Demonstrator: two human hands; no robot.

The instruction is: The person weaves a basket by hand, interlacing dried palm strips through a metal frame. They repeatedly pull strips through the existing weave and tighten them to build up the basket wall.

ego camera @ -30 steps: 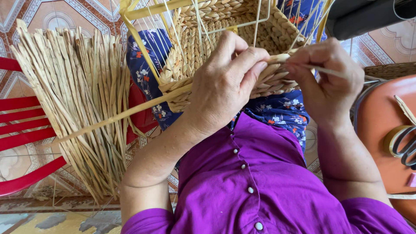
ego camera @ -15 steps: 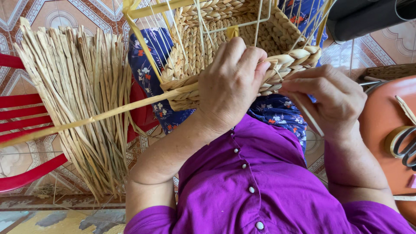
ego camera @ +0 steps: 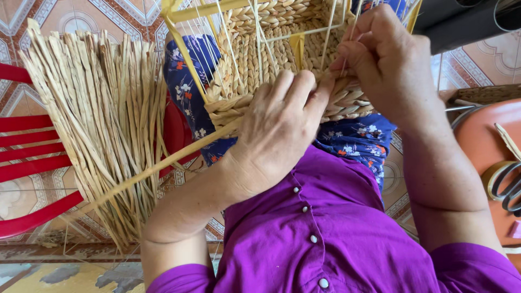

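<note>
A half-woven straw basket [ego camera: 271,49] on a thin wire frame rests on my lap, over blue flowered fabric. My left hand [ego camera: 277,127] presses on the basket's near braided edge, fingers curled over the weave, holding a long pale straw strand [ego camera: 157,168] that runs down to the left. My right hand [ego camera: 388,59] is at the basket's right side, fingers pinched on the weave among the upright wires. I wear a purple buttoned shirt [ego camera: 325,239].
A thick bundle of dried straw strands [ego camera: 103,119] lies on a red plastic chair [ego camera: 32,163] at left. At right an orange tray [ego camera: 488,163] holds scissors [ego camera: 510,187]. Patterned floor tiles lie beneath. A dark object is at the top right.
My right hand has risen from below the basket's right edge up to its side among the wires. My left hand has slid lower along the near edge. The view has shifted closer.
</note>
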